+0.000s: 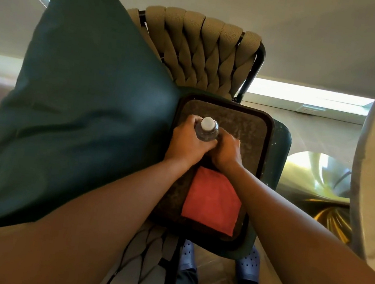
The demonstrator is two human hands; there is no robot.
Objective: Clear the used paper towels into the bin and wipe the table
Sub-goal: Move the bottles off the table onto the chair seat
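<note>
Both hands are clamped on a bottle (206,132): the left hand (187,142) is wrapped round its side, the right hand (226,150) closed low against it. It is held upright, long axis vertical, white cap up, over a dark tray (258,129) on a chair; a folded red cloth (212,201) lies flat on the tray, nearer the person

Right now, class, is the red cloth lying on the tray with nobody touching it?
Yes. The red cloth lies flat on the tray, while both hands grip the bottle beyond it.
</note>
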